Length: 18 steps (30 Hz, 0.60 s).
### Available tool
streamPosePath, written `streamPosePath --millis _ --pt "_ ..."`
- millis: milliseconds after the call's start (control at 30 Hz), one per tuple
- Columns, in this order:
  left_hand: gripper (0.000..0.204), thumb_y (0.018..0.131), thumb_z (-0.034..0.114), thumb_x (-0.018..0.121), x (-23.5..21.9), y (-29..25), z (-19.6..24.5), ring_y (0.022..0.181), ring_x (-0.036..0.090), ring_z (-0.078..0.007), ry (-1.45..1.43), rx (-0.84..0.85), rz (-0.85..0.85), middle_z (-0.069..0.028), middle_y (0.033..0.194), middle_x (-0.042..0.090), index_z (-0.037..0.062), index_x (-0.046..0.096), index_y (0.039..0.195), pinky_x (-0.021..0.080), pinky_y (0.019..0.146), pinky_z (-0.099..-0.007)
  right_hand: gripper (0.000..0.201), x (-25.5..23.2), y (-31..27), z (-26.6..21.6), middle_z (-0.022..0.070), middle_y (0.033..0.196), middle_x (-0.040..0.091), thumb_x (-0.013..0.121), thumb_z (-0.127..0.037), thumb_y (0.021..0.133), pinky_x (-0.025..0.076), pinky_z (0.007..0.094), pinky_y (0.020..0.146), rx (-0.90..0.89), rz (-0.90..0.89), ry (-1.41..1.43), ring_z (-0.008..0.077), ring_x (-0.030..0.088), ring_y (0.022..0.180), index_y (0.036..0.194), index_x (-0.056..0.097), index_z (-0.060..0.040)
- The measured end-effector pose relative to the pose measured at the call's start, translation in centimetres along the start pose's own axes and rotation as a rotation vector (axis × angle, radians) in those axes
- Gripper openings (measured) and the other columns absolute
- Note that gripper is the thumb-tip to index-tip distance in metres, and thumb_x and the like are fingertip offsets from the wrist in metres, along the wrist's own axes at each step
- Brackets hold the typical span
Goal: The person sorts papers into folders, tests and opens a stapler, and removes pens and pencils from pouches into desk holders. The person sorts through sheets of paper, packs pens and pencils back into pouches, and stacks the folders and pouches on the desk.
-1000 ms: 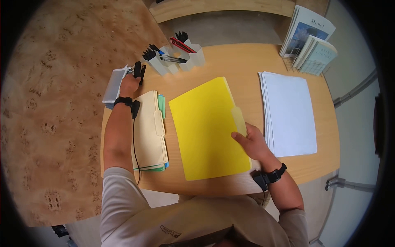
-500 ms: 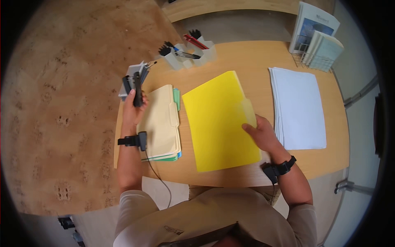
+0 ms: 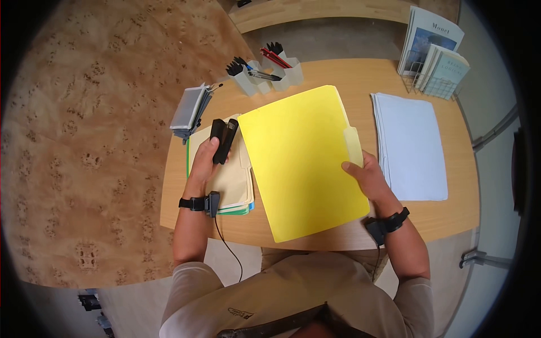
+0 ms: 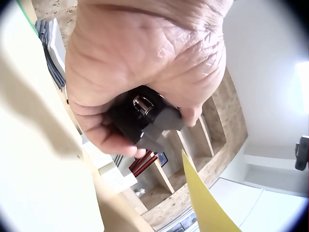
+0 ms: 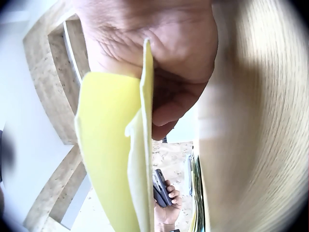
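Observation:
In the head view the left hand (image 3: pixel 204 163) grips a black stapler (image 3: pixel 224 141) above the stack of cream folders (image 3: pixel 232 188), close to the left edge of a yellow folder (image 3: pixel 304 169). The left wrist view has the stapler (image 4: pixel 142 113) in the palm with fingers (image 4: pixel 106 137) curled round it. The right hand (image 3: pixel 369 177) pinches the yellow folder at its right edge, thumb on the front face. In the right wrist view the folder (image 5: pixel 111 140) is raised off the wooden surface, its other fingers behind it.
White paper (image 3: pixel 414 149) lies in a stack at the right. Pen holders (image 3: pixel 287 76) stand at the back, and a wire rack with books (image 3: pixel 442 73) at the back right. A grey-and-white stack of cases (image 3: pixel 189 110) sits at the left edge.
The left hand has brought the stapler from beside the cases at the left edge rightward, over the cream folders. The yellow folder, still held by the right hand, has shifted slightly and its top is nearer the stapler.

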<state>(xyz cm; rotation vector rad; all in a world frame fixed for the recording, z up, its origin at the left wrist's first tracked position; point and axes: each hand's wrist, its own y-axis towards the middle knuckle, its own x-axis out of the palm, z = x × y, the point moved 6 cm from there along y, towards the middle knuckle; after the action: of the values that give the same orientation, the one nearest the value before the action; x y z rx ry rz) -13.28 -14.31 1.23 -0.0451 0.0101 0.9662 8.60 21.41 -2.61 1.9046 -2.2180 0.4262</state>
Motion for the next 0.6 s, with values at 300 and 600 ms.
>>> streamPosePath --millis 300,600 --pt "0.064 0.085 0.044 0.081 2.4 -2.2 2.4 0.079 0.066 -0.0135 0.171 -0.096 -0.204 -0.0088 0.099 0.069 0.0012 0.057 0.127 0.053 0.071 -0.0271 0.029 0.4 -0.1 0.4 0.0059 0.111 0.072 0.062 -0.007 0.101 0.054 0.0291 0.087 0.0 -0.091 -0.107 0.0117 0.067 0.097 0.128 0.063 0.0029" --pt "0.044 0.089 0.037 0.078 3.6 -2.4 2.0 0.076 0.061 -0.0106 0.158 -0.114 -0.238 -0.0064 0.089 0.066 0.0038 0.058 0.111 0.05 0.072 -0.0256 0.03 0.8 -0.3 0.3 0.0055 0.111 0.072 0.063 -0.008 0.101 0.053 0.0285 0.087 0.003 -0.13 -0.199 0.0109 0.066 0.098 0.13 0.062 0.0021"
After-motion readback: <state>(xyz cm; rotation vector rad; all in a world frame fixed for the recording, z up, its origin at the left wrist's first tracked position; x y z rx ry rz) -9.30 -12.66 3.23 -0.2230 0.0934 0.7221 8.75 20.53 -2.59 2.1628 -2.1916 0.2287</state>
